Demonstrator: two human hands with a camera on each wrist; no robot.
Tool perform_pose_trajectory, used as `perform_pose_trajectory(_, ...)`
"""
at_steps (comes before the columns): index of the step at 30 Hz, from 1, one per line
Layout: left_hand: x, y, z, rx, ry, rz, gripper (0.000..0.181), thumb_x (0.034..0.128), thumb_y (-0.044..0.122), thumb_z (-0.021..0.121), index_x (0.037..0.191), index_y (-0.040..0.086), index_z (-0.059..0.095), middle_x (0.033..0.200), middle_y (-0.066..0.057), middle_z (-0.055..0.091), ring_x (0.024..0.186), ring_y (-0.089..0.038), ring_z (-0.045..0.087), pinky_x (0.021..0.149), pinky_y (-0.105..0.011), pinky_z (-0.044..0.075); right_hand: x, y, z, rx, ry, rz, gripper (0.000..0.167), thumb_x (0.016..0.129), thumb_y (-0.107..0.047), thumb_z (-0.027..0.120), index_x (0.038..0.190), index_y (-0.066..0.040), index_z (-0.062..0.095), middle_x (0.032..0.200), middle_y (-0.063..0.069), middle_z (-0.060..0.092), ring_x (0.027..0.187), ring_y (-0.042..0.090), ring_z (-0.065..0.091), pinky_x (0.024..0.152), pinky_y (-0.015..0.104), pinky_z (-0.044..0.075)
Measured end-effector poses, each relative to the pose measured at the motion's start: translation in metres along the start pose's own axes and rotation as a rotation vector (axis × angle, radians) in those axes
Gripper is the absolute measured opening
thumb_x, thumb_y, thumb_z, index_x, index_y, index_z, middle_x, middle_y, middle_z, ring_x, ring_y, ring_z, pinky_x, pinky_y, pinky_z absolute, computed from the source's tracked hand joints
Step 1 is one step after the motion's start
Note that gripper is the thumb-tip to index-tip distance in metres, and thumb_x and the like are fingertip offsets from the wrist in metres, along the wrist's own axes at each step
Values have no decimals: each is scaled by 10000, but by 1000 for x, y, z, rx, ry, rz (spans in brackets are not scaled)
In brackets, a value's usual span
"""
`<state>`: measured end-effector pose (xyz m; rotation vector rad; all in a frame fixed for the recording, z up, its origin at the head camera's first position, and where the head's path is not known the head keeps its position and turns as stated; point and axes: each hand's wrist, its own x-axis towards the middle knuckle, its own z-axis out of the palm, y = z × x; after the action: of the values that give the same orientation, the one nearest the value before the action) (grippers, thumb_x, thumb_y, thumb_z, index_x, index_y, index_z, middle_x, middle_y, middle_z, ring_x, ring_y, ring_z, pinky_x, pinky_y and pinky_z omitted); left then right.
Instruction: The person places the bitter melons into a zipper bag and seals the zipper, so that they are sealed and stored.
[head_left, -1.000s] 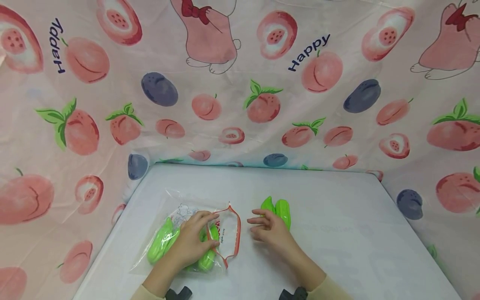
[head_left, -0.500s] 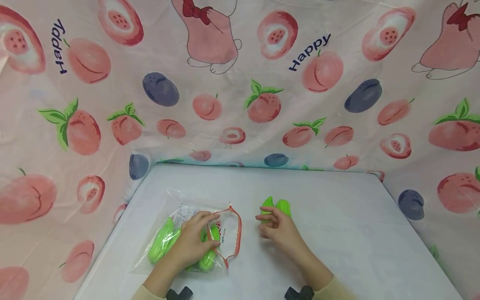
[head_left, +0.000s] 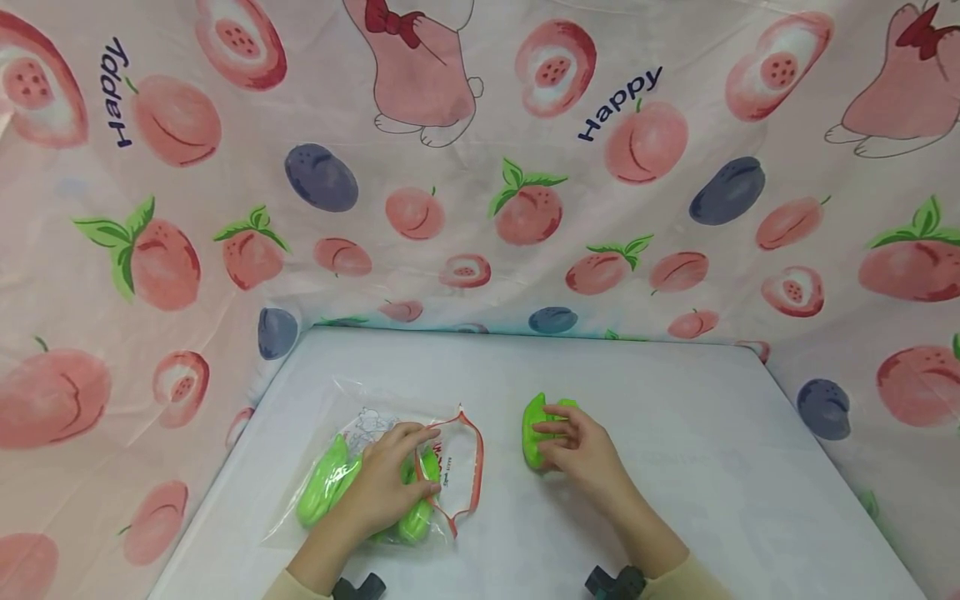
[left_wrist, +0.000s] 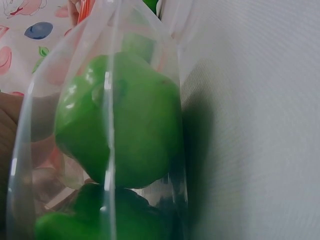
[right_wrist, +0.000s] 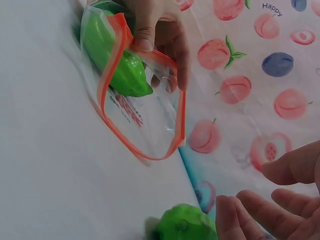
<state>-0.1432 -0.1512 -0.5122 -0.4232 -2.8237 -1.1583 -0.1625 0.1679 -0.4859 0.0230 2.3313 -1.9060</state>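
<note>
I have the right hand [head_left: 581, 450] slanting far-left over two glossy bright-green pieces [head_left: 533, 433] on the desk [head_left: 705, 450], thumb and fingers apart, while to their left the left hand [head_left: 393, 479] grips a clear, red-rimmed bag [head_left: 477, 471] of similar pieces [head_left: 322, 492].

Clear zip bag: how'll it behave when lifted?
The bag is probably floppy: its clear plastic looks creased. Its orange rim gapes, so tipping might spill the green vegetables inside. They look glossy, so may slide easily.
</note>
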Motion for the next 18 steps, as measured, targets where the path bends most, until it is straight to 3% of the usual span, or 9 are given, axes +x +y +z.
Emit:
perform_pose_trajectory(9,0,-1,1,5,-3,-8,788,768,181,977,1475,297,649,1460,76,618,1372,-249,603,1180,-604,368,1,0,-15,-37,12,-14,593,944,35,731,1502,-56,554,1345,244,723,1062,327,766,816,428,679)
perform_pose_trajectory(18,1,-7,4,12,8,15,792,753,195,990,1470,250,659,1433,104,625,1340,-203,622,1151,-550,374,0,-4,-27,-95,43,29,601,967,-7,714,1536,-83,534,1378,206,718,1096,310,757,779,325,665)
